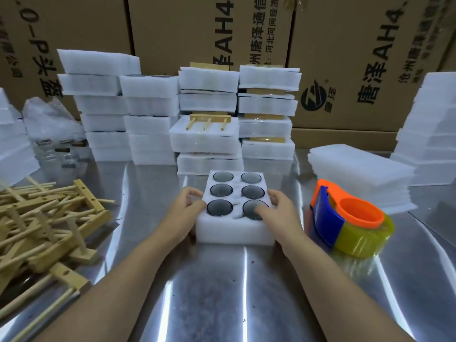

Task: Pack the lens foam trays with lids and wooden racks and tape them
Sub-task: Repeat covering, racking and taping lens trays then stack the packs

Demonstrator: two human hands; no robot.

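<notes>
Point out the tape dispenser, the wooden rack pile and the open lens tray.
tape dispenser (328, 218): head view, blue body
wooden rack pile (74, 237): head view, bar mid-pile
lens tray (234, 233): head view, front foam wall

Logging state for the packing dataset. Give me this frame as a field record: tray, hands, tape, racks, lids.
tray: foam tray on steel table, no lid on it
contents: six dark lenses, one per well
left hand: grips the tray's left edge
right hand: grips the right edge, thumb over the near-right lens
tape dispenser: on the table right of the tray, untouched
wooden racks: loose pile at left
foam lids: flat stack, far right
packed trays: stacked behind
</notes>
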